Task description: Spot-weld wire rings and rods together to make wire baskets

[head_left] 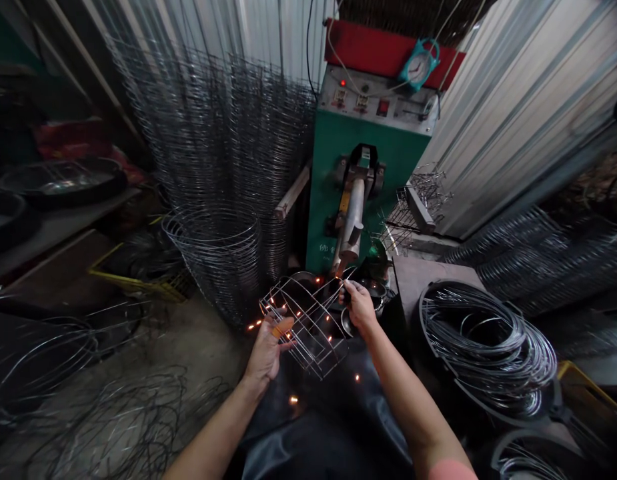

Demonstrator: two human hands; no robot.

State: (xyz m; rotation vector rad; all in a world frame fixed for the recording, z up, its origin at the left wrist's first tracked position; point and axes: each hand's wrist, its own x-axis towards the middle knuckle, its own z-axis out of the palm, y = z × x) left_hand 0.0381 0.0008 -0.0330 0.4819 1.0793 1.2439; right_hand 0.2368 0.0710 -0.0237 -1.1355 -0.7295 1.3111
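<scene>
A wire basket frame hangs tilted between my hands, below the electrode arm of a green spot welder. Orange sparks fly from the contact at the electrode tip and scatter around the frame. My left hand is closed on the left side of the wire frame, with something orange at its fingers. Close to the electrode tip, my right hand pinches the frame's upper right end; its fingertips partly hide the wire there.
Tall stacks of wire rings stand left of the welder. Coiled wire rings fill a round tub at the right. Loose wires litter the floor at lower left. A teal clock hangs on the welder's top.
</scene>
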